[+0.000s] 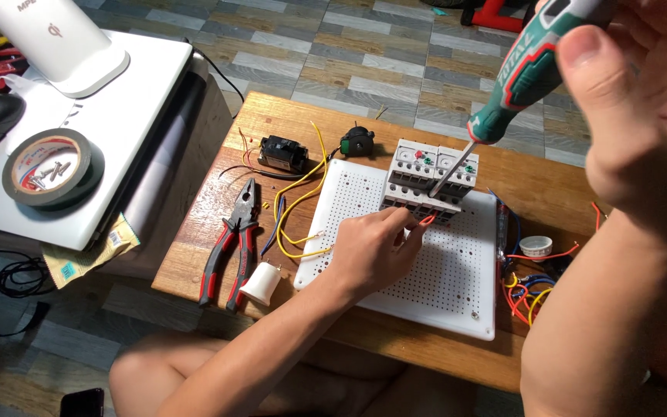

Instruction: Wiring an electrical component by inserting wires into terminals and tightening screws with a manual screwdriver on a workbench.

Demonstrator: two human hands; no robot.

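Black tape is lying far out to the left of our left hand, a roll sitting on a white closed laptop with a few screws in its hollow. Nearer in, red-handled pliers and a small white plug are resting on the wooden table, just left of our wrist, and yellow wires are looping between them and the white perforated board.

Our left hand is lying on that board with its fingers curled together, pinching a short red wire at the bottom edge of the pale grey relay block — the block is sitting just above our knuckles at the top of the board.

Further right, our right hand is closing around the green-and-grey handle of a screwdriver, thumb pressing along it, and we are holding the shaft down onto the front of the block, directly above our left fingertips. Below our right forearm, a tangle of red, blue and yellow wire offcuts is lying beside a small white roll of tape.
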